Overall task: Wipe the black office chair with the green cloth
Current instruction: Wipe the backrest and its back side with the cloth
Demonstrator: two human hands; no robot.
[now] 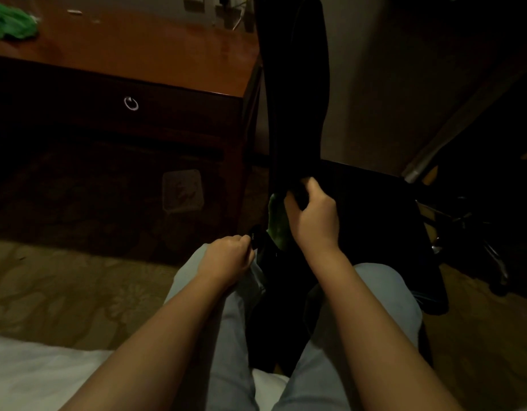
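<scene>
Green cloth [274, 223] under right hand [312, 216] gripping chair [297, 93] edge; left hand [226, 258] clenched.

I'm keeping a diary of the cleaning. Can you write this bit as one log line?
step: wiping | right hand: presses green cloth on black office chair | left hand: grips chair's black armrest tip

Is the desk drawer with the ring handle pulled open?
No, the drawer sits flush in the wooden desk, its ring handle hanging against the closed front.
</scene>
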